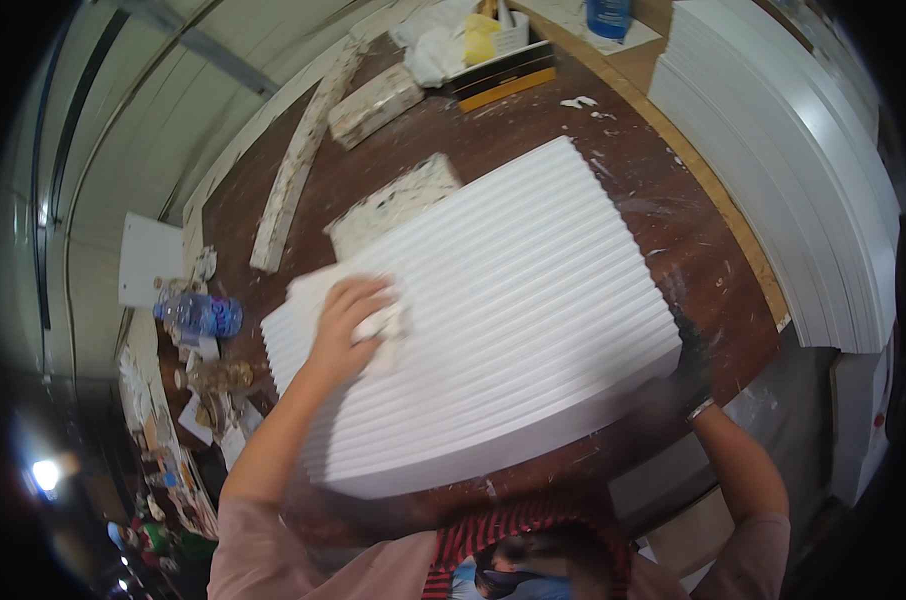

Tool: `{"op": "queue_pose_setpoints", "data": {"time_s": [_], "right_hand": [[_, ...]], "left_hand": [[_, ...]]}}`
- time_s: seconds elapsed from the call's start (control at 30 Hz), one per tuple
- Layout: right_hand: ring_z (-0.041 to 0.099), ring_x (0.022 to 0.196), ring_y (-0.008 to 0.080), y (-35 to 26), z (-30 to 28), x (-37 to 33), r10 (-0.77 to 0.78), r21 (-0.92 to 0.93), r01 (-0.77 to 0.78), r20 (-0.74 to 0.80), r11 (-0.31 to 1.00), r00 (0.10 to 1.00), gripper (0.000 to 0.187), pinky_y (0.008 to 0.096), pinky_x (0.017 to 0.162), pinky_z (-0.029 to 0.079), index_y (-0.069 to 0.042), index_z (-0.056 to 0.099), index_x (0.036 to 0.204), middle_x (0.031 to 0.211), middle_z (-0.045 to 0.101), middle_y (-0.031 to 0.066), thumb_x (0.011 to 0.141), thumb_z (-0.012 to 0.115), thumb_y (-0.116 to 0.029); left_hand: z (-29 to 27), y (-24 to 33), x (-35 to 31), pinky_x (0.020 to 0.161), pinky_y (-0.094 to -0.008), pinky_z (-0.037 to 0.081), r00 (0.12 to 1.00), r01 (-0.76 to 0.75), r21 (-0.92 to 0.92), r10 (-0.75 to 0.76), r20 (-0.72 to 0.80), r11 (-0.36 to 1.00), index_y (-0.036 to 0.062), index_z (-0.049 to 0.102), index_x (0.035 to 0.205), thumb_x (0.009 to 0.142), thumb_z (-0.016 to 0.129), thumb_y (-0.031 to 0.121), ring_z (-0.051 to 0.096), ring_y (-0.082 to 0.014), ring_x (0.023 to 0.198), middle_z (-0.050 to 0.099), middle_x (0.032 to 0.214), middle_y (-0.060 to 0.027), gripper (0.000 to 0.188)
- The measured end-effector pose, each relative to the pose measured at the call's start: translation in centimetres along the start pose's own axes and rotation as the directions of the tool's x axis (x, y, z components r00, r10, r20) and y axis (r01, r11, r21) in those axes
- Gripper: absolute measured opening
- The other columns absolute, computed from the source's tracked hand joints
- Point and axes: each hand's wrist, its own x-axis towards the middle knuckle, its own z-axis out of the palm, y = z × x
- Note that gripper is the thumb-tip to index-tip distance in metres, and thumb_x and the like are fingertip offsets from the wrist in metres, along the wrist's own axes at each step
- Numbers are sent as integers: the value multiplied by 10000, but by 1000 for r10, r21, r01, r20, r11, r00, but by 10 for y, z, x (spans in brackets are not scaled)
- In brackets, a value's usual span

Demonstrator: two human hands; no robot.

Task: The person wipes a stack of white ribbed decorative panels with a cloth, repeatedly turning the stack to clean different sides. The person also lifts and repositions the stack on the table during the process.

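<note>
A thick white ribbed panel (513,310), or a stack of such panels, lies at a slant on the dark brown table (703,240). On its left part, my left hand (348,320) is closed on a crumpled white cloth (393,335) pressed against the ridges. At the near right corner of the panel is my right hand (673,390), in a dark glove. Motion smears its fingers, so I cannot make out whether they grip the edge.
Paint-spattered blocks (378,105) and a long bar (308,155) lie beyond the panel. A black and yellow box (503,85) stands at the back. Plastic bottles (208,315) are on the left. Tall stacked white boards (773,170) border the right side.
</note>
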Motion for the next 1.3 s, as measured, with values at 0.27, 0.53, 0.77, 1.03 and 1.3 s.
{"op": "queue_pose_setpoints", "data": {"time_s": [0.27,0.53,0.77,1.03,1.3], "right_hand": [[476,1348,420,-13,-7,6,-47,36,47,8,998,999,1015,527,1170,322,-26,515,1416,1413,556,186,731,695,-753],[491,1316,425,-7,-6,5,3,-44,0,67,999,998,1025,538,1142,344,-34,534,1401,1380,569,190,696,715,-755],[497,1296,438,-5,-8,10,-88,-26,90,69,996,994,1058,541,1143,347,-31,528,1407,1375,570,198,680,707,-778],[434,1396,441,-13,-7,2,34,8,-34,12,999,999,1048,531,1173,318,-38,503,1444,1430,547,185,681,753,-712],[465,1363,443,-19,-7,5,-31,-37,30,-30,999,999,987,540,1157,336,-37,530,1413,1403,567,194,715,724,-708]], "left_hand": [[116,29,135,906,-444,505,975,-204,-200,180,-132,958,21,664,971,645,659,-127,605,-346,1095,687,1113,-120,358],[60,37,124,1003,-437,489,990,-102,-277,125,64,955,28,703,1028,645,686,-117,595,-334,1192,684,1240,-115,410],[72,8,94,1040,-435,459,999,-11,-162,3,-50,987,23,671,1006,641,661,-156,562,-354,1223,663,1260,-127,407],[137,72,241,963,-428,514,962,-242,-247,199,-188,938,46,656,1075,749,676,-63,620,-352,1154,672,1234,-125,344],[20,-66,-12,1050,-381,489,954,211,-183,-243,-177,960,6,682,1035,665,603,-175,648,-316,1214,702,1250,-159,419]]}}
